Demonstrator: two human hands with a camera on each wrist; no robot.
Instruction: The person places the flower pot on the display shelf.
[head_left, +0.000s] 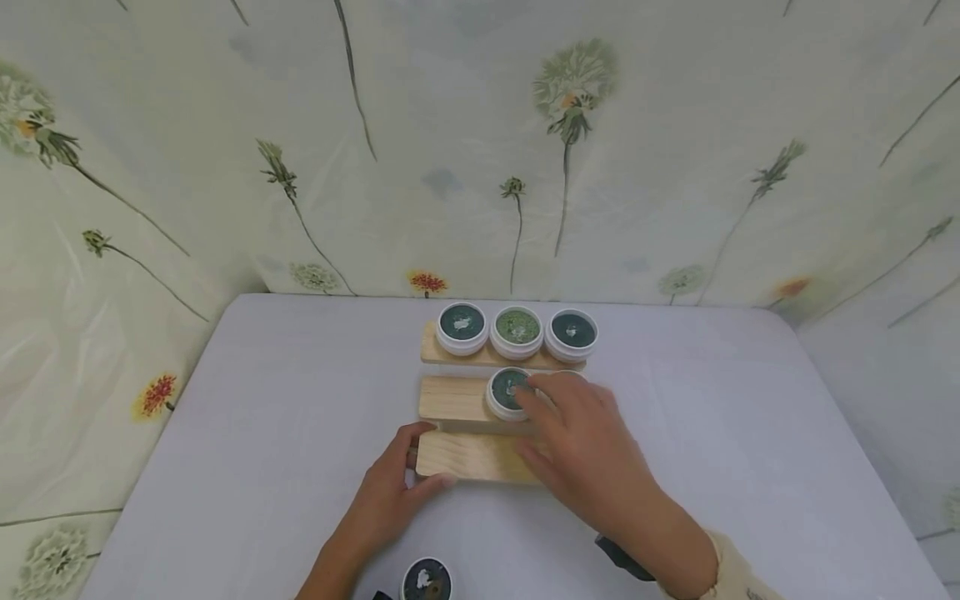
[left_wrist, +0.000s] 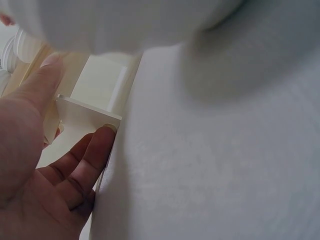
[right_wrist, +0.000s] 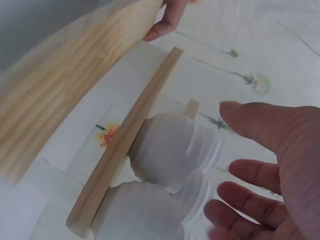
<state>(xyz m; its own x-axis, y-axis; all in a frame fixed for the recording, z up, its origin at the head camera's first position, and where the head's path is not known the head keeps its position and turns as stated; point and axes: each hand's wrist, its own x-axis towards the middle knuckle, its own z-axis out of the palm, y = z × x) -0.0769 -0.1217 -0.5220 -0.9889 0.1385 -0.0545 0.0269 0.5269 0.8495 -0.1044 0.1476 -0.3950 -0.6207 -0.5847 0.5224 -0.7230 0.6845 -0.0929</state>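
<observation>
A three-step display stand with pale wooden treads [head_left: 457, 454] and white supports sits mid-table. My left hand [head_left: 390, 479] grips the left end of its lowest tread; in the left wrist view the thumb [left_wrist: 42, 82] lies by the wood and fingers touch a white support panel [left_wrist: 87, 112]. My right hand [head_left: 581, 433] hovers over the middle tread with loosely bent fingers, holding nothing. Below its fingertips stands a white jar with a dark green top [head_left: 506, 392]. Beside that, a second white jar [right_wrist: 137, 212] is mostly hidden by the hand in the head view.
Three more white jars stand on the top tread: a dark green one [head_left: 462, 325], a lighter green one [head_left: 517, 327] and another dark one [head_left: 573, 331]. A dark-topped jar [head_left: 426, 580] is at the table's near side. Behind the white table [head_left: 315, 375] hangs a dandelion-print sheet [head_left: 450, 167].
</observation>
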